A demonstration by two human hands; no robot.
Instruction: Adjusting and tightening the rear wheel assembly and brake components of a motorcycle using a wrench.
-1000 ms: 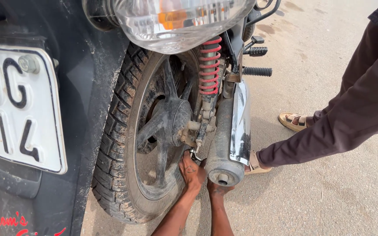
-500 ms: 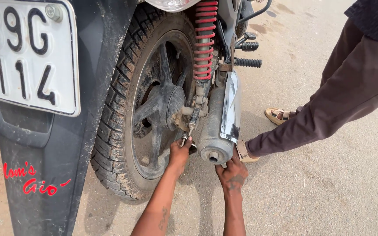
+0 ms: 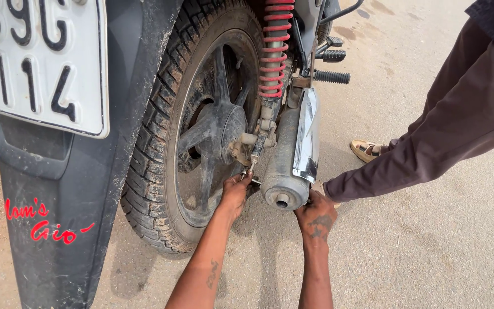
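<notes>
Fingers of left hand point(image 3: 236, 191) pinch axle nut point(image 3: 249, 173); right hand point(image 3: 315, 214) grips exhaust point(image 3: 286, 171)

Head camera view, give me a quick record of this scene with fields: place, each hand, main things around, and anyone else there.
Place: outdoors, sandy paved ground, behind a motorcycle
Left hand: at a small metal fitting by the rear axle, between rear wheel and exhaust; grip unclear
Right hand: pressed under the tail end of the exhaust muffler
Nearby: red coil shock absorber, black mudguard, white number plate, footpegs
Other person: brown-trousered leg and sandalled foot, standing to the right
</notes>
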